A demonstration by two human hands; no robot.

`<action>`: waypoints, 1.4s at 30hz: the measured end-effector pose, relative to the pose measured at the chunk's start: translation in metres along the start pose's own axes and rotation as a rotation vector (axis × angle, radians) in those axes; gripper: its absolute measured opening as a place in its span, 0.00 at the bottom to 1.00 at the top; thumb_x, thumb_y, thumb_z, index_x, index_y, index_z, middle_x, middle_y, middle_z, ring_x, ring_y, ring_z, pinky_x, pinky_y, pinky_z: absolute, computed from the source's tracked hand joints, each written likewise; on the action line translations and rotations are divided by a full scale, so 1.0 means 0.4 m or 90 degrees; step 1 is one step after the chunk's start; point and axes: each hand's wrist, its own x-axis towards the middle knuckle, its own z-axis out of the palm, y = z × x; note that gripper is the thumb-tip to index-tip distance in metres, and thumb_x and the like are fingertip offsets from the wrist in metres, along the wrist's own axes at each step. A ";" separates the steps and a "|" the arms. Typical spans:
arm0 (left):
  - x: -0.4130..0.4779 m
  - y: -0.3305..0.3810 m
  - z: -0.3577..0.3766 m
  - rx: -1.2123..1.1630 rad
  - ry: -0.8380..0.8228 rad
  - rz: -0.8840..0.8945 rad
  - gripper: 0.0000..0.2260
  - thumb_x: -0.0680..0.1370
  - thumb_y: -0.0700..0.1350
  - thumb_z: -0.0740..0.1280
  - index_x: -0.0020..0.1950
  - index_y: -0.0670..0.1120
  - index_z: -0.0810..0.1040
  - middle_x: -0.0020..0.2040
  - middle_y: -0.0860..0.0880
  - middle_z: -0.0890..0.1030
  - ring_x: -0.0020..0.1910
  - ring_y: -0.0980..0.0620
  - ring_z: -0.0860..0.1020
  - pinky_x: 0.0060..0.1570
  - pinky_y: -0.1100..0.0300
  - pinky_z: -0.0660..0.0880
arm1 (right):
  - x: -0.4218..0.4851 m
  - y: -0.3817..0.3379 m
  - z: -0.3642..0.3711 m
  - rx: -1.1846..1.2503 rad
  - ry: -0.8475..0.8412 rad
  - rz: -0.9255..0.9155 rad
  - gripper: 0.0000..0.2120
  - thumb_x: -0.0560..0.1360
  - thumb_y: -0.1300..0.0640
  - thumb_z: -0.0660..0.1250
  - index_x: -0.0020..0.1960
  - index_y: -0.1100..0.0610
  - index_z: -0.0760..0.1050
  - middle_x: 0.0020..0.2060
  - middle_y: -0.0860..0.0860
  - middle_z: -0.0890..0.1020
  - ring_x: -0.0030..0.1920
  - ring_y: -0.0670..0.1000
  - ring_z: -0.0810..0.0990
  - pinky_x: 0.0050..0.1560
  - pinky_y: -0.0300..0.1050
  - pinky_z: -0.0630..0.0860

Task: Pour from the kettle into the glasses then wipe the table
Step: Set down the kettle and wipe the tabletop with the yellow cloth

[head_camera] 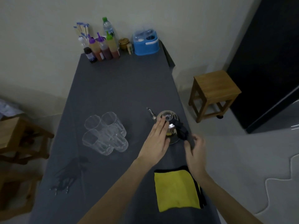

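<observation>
at the left of the grey bench [116, 88], four clear glasses [105, 132] stand clustered together, touching, and look empty, so i judge no pouring has begun. to their right sits the steel kettle [168, 125], upright on the bench, spout aimed up and left, well apart from the glasses. the left hand [157, 139] lies flat, fingers straight, against the kettle's lid and near side; its grip is wide, closing on nothing. the right hand [196, 147] is just beside the black handle [182, 130], fingers curled but blurred, so whether that grip has closed on it i cannot tell. nearer the body, the folded yellow cloth [176, 189] rests untouched on the bench. pouring and wiping both seem left to do.
</observation>
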 end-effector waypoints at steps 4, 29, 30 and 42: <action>-0.204 -0.013 0.067 -0.092 -0.016 -0.080 0.21 0.81 0.46 0.55 0.73 0.42 0.62 0.76 0.47 0.58 0.76 0.54 0.51 0.74 0.53 0.54 | -0.201 0.112 -0.002 -0.247 -0.198 -0.281 0.16 0.77 0.48 0.59 0.60 0.55 0.72 0.61 0.51 0.72 0.60 0.53 0.73 0.61 0.48 0.67; -1.015 -0.474 -0.019 0.064 -0.037 -0.468 0.27 0.80 0.54 0.51 0.76 0.41 0.57 0.77 0.45 0.56 0.76 0.50 0.52 0.75 0.56 0.44 | -0.509 -0.114 0.377 -0.510 -0.617 -0.631 0.32 0.77 0.33 0.51 0.78 0.43 0.51 0.78 0.56 0.52 0.77 0.64 0.49 0.68 0.74 0.53; -1.033 -0.503 -0.031 0.065 -0.014 -0.499 0.28 0.80 0.55 0.51 0.76 0.41 0.57 0.77 0.45 0.56 0.76 0.50 0.52 0.75 0.56 0.45 | -0.532 -0.134 0.410 -0.494 -0.639 -0.664 0.32 0.77 0.33 0.51 0.78 0.43 0.51 0.78 0.56 0.52 0.77 0.64 0.49 0.68 0.74 0.53; -1.097 -0.675 -0.065 0.004 0.164 -0.606 0.22 0.80 0.42 0.50 0.74 0.41 0.62 0.74 0.42 0.62 0.74 0.46 0.61 0.74 0.58 0.48 | -0.658 -0.353 0.823 -0.433 -0.649 -0.739 0.30 0.77 0.33 0.51 0.77 0.41 0.54 0.78 0.52 0.54 0.77 0.59 0.51 0.68 0.72 0.51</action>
